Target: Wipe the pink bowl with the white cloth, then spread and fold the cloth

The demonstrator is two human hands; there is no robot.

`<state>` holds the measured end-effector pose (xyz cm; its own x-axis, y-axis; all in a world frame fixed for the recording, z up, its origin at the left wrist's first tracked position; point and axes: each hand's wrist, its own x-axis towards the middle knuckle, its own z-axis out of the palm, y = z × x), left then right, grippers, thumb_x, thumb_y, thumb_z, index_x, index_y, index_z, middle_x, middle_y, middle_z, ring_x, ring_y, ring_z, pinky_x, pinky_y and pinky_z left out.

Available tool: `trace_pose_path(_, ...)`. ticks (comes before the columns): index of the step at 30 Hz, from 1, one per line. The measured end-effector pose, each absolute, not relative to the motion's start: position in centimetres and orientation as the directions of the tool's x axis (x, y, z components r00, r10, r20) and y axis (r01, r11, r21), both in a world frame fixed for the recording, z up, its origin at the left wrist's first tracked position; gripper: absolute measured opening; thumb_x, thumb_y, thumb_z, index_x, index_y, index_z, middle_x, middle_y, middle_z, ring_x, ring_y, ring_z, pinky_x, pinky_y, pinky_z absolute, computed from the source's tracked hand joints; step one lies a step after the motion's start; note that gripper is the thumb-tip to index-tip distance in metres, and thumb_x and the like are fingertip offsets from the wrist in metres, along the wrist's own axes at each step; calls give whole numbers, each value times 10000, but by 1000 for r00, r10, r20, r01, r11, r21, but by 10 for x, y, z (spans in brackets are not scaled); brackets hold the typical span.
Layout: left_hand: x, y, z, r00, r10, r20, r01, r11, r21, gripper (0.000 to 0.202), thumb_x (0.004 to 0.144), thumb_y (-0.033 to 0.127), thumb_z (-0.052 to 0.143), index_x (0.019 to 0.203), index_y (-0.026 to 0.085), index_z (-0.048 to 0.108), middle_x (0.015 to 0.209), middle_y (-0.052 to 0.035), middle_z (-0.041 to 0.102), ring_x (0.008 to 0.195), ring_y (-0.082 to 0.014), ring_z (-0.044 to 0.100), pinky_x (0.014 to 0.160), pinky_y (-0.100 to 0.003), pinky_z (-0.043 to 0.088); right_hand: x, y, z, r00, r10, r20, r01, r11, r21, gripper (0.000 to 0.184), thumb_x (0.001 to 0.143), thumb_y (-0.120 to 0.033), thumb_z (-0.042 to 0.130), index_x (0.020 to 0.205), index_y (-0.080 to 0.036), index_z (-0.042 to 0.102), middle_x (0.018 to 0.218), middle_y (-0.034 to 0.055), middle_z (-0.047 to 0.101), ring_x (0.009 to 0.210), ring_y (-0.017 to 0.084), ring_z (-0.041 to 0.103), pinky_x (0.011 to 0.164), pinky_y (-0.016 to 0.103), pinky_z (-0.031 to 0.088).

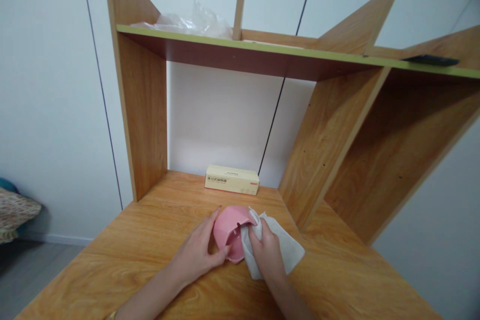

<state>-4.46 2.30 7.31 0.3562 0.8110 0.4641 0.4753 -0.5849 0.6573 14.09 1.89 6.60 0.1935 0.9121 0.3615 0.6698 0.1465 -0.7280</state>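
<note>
A pink bowl (228,227) is tipped on its side on the wooden desk (142,250), its opening turned toward my right. My left hand (198,252) curls around the bowl's left side, thumb under its lower rim and fingers over the back. My right hand (266,252) grips a white cloth (287,250) and presses a bunched part of it into the bowl's opening. The rest of the cloth trails off to the right over the desk.
A long cream box (231,179) with printed text lies at the back of the desk against the wall. A wooden hutch stands over the desk, with a shelf (262,50) carrying a crumpled clear plastic bag (191,22) and a dark flat object (431,60).
</note>
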Motion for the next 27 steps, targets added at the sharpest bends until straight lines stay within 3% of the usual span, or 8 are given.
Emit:
trace_pose_path(5, -42, 26, 73, 307, 860, 407, 427, -507, 749, 511, 676, 318, 606, 1147, 165, 482, 1144, -109, 554, 1034, -267, 511, 899, -382, 383, 139, 20, 68, 204, 911, 358, 638, 154, -755, 297, 770, -327, 385, 956, -177, 561, 722, 38, 670, 694, 196, 624, 588, 236, 432)
trace_pose_path(9, -39, 34, 64, 215, 936, 278, 351, -340, 873, 382, 670, 347, 597, 983, 130, 560, 815, -78, 661, 720, -223, 613, 651, -308, 470, 138, 21, 71, 186, 918, 350, 719, 116, -685, 292, 783, -352, 383, 944, -196, 570, 752, 42, 672, 710, 198, 624, 613, 243, 427)
trace_pose_path(12, -37, 42, 54, 203, 967, 156, 219, -200, 955, 343, 702, 413, 553, 874, 117, 564, 541, -15, 617, 458, -167, 570, 471, -254, 429, 141, 22, 72, 193, 917, 350, 807, 55, -589, 303, 791, -395, 386, 935, -203, 570, 731, 58, 666, 727, 217, 623, 607, 254, 414)
trace_pose_path(15, -36, 49, 48, 167, 985, 32, 45, -40, 998, 323, 663, 448, 589, 736, 136, 550, 397, 32, 541, 331, -127, 498, 388, -212, 358, 146, 23, 70, 232, 905, 357, 867, -26, -497, 318, 791, -407, 390, 964, -207, 566, 757, 71, 662, 767, 225, 613, 604, 255, 399)
trace_pose_path(19, -37, 54, 45, 122, 991, -52, -72, 61, 996, 353, 650, 494, 586, 576, 159, 502, 309, 57, 453, 269, -88, 412, 345, -185, 267, 153, 27, 69, 275, 895, 351, 892, -102, -439, 306, 761, -312, 413, 1015, -186, 525, 842, 67, 646, 799, 214, 592, 632, 259, 393)
trace_pose_path(22, -39, 55, 45, 109, 992, -67, -120, 80, 990, 394, 653, 527, 567, 541, 155, 498, 313, 55, 440, 277, -70, 381, 346, -180, 240, 161, 29, 74, 262, 863, 431, 918, -85, -388, 343, 696, -246, 460, 1025, -165, 516, 966, 82, 603, 907, 220, 542, 738, 279, 378)
trace_pose_path(24, -40, 55, 46, 111, 991, -80, -162, 97, 982, 422, 644, 556, 554, 530, 153, 496, 331, 51, 447, 292, -63, 374, 357, -176, 246, 169, 30, 78, 269, 850, 453, 936, -119, -332, 344, 681, -253, 474, 1011, -178, 539, 1000, 87, 583, 937, 245, 515, 770, 315, 363)
trace_pose_path(27, -42, 55, 48, 115, 988, -98, -226, 122, 966, 449, 629, 593, 535, 551, 152, 503, 357, 57, 447, 308, -58, 371, 377, -172, 270, 187, 31, 81, 282, 882, 377, 946, -191, -261, 293, 710, -297, 454, 960, -229, 591, 1002, 81, 586, 936, 283, 509, 744, 368, 362)
